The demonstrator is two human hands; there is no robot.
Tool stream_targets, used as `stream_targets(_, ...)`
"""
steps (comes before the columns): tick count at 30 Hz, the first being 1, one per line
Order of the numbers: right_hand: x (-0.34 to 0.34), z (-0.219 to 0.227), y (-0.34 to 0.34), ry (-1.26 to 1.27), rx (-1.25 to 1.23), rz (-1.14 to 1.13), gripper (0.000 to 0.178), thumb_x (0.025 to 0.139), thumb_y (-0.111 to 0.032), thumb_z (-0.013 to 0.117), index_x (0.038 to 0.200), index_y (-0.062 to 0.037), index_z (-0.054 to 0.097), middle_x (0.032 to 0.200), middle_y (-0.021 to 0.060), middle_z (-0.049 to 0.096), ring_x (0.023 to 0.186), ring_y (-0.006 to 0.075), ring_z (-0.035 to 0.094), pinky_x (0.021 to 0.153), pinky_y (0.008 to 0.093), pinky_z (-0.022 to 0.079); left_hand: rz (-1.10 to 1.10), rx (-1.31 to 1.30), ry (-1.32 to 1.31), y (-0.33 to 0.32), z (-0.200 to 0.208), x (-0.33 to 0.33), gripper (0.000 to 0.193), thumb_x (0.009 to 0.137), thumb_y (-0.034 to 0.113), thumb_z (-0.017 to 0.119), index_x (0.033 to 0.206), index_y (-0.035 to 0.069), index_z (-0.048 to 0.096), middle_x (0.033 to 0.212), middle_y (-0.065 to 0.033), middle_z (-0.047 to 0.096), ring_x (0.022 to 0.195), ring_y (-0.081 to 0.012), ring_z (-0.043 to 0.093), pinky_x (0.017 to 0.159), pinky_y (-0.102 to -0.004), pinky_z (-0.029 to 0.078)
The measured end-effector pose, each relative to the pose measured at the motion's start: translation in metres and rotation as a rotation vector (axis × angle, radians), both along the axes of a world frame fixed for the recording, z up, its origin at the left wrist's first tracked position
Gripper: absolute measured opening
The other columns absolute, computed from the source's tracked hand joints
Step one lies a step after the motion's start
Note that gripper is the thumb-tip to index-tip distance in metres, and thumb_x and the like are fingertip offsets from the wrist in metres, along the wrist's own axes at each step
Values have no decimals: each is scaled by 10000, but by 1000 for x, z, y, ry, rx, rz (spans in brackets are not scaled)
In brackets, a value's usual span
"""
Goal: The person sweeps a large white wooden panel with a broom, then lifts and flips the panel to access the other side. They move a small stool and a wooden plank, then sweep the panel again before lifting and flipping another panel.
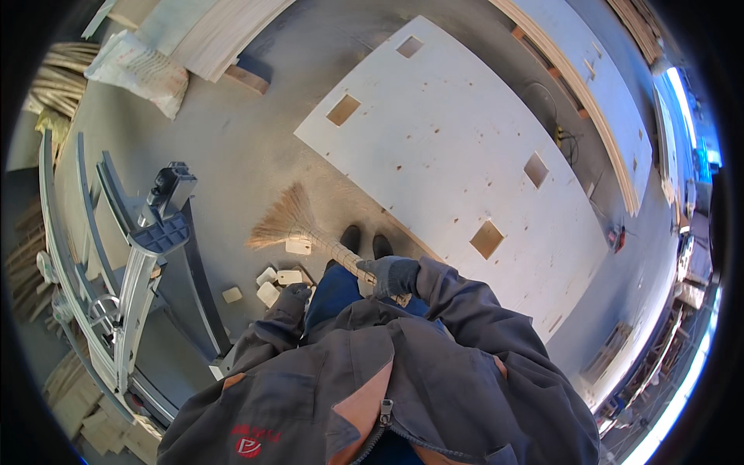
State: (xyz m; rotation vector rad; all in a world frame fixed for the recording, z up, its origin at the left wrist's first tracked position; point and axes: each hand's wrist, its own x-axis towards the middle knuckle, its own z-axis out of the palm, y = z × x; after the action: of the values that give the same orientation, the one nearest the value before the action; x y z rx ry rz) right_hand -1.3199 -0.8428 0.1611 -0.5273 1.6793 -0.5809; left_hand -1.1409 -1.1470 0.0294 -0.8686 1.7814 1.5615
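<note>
My right hand (390, 275), in a grey glove, grips the handle of a straw broom (288, 219). The broom's fan-shaped bristles rest on the concrete floor just ahead of my black shoes (366, 241). My left hand (297, 293), also gloved, hangs low beside my left knee, above several small pale wooden offcuts (277, 280) lying on the floor. I cannot tell whether its fingers hold anything. I wear a grey work jacket with orange panels.
A large white panel (457, 147) with several square cut-outs lies on the floor ahead and to the right. A grey metal machine frame (136, 263) stands at my left. Stacked plywood sheets (209, 35), a white sack (143, 70) and long boards (589, 85) lie farther off.
</note>
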Motion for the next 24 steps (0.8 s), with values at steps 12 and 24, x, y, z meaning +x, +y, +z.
stream_targets(12,-60,-11,-123,98,87,4,861,742,-219,699,1481,-138,264,1005,253,640,891,338,654,797,395,513,-647,-414,519,-95,-39,41,109,791,173,582,745,74,593,752,-115,569,725,-286,581,634,-389,460)
stream_targets(24,-59,-53,-183,191,-48,-153,862,690,-255,733,1426,-36,341,1139,259,603,1021,350,611,883,362,483,-199,-124,248,-91,-97,57,289,765,168,661,1024,40,665,1028,-149,650,942,-297,626,783,-382,516)
